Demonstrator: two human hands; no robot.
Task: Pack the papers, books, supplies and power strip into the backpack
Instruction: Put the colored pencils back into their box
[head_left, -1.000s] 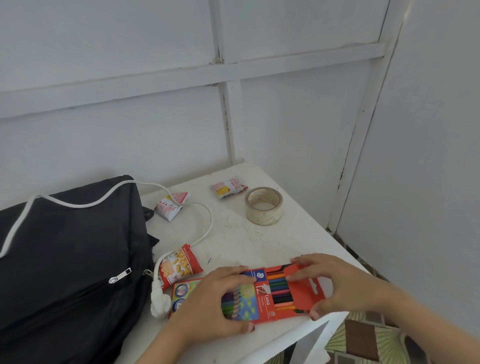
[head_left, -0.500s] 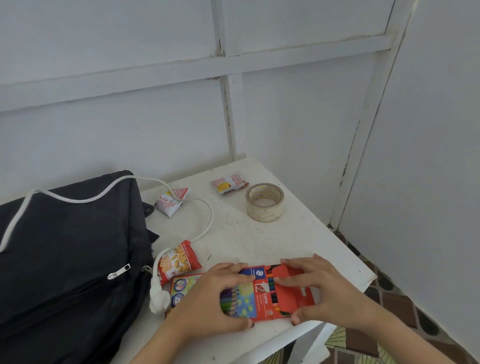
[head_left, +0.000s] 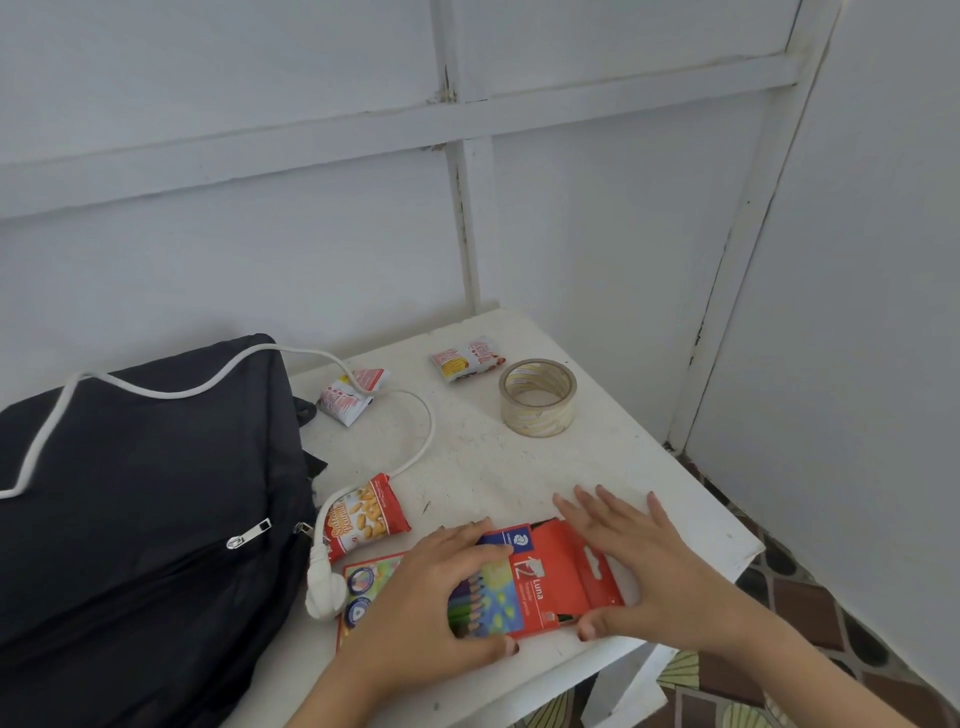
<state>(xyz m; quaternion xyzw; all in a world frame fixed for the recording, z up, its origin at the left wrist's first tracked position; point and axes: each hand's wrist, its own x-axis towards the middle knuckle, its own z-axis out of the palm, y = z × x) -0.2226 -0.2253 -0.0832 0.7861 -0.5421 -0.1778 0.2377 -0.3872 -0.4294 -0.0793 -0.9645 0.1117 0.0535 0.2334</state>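
Observation:
A red coloured-pencil box (head_left: 524, 587) lies flat at the front edge of the white table (head_left: 493, 467). My left hand (head_left: 431, 597) grips its left part, fingers over the far edge and thumb on the near edge. My right hand (head_left: 634, 561) lies with straight fingers on the box's red flap and presses it down, thumb at the near edge. The black backpack (head_left: 130, 519) lies at the left with its zipper pull showing. A white power cable (head_left: 421, 431) runs over the backpack and loops to a plug (head_left: 324, 592) beside the box. A tape roll (head_left: 537, 397) stands at the back right.
Three snack packets lie on the table: one red peanut packet (head_left: 363, 519) by the plug, two small ones (head_left: 350, 397) (head_left: 467, 358) near the back. White walls close off the back and right. Patterned floor shows beyond the table's right edge.
My right hand has folded the red flap over the pencils and its fingers have straightened out across it. The left hand has kept its grip on the box.

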